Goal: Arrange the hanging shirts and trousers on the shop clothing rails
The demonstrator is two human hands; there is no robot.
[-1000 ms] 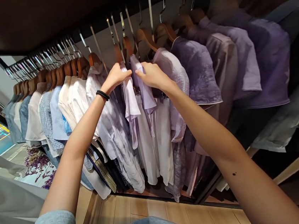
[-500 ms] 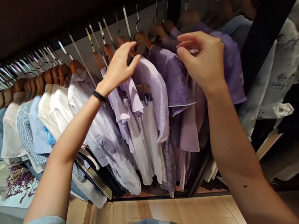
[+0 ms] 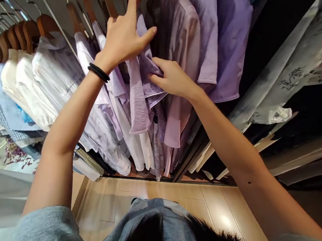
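Note:
My left hand (image 3: 125, 36), a black band round its wrist, is at the shoulder of a purple shirt (image 3: 146, 58) on the rack. Its thumb and forefinger are spread apart; the other fingers curl out of sight behind the hand. Lower down, my right hand (image 3: 173, 75) pinches that shirt's sleeve between thumb and fingers. A pale lilac shirt (image 3: 137, 103) hangs just left of it, partly under my left hand. To the right hang a mauve shirt (image 3: 183, 30) and a deeper purple shirt (image 3: 231, 36), both apart from my hands.
White and blue shirts (image 3: 60, 69) on wooden hangers (image 3: 46, 25) fill the rack at left. A dark upright panel (image 3: 271, 20) divides it from patterned grey garments (image 3: 296, 71) at right. Wooden floor (image 3: 114, 202) lies below.
The view has tipped down and shifted right. My right hand has come down and left and taken hold of the purple sleeve. A gap has opened between the purple shirt and the mauve one.

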